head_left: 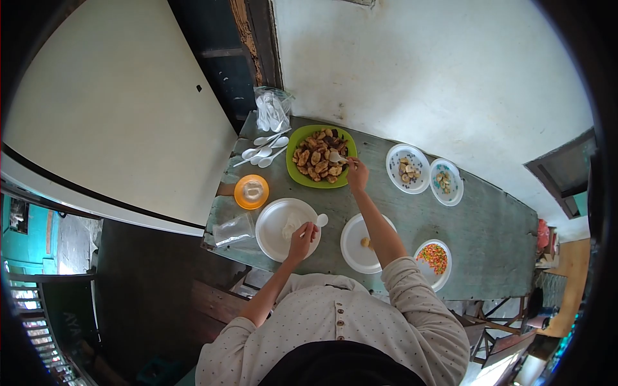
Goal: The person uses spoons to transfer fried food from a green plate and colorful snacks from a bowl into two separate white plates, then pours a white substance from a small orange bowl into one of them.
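My left hand (304, 240) is closed round a white plastic spoon (322, 220) above the right side of a large white plate (267, 239). A pale, whitish smear or food lies on that plate, partly behind the hand. My right hand (357, 175) grips another white spoon (336, 157), its head over the browned, fried-looking pieces (315, 154) heaped in a green bowl (293, 168). Beneath my right forearm is a second white plate (353, 257) with a small tan piece (366, 242) on it, partly hidden by the arm.
Several white spoons (262, 152) and a bag of spoons (273, 110) lie at the back left. An orange dish (239, 192) and a clear plastic bag (233, 230) are nearer. Two patterned plates (394, 154) with food pieces and a plate of colourful bits (432, 258) stand right.
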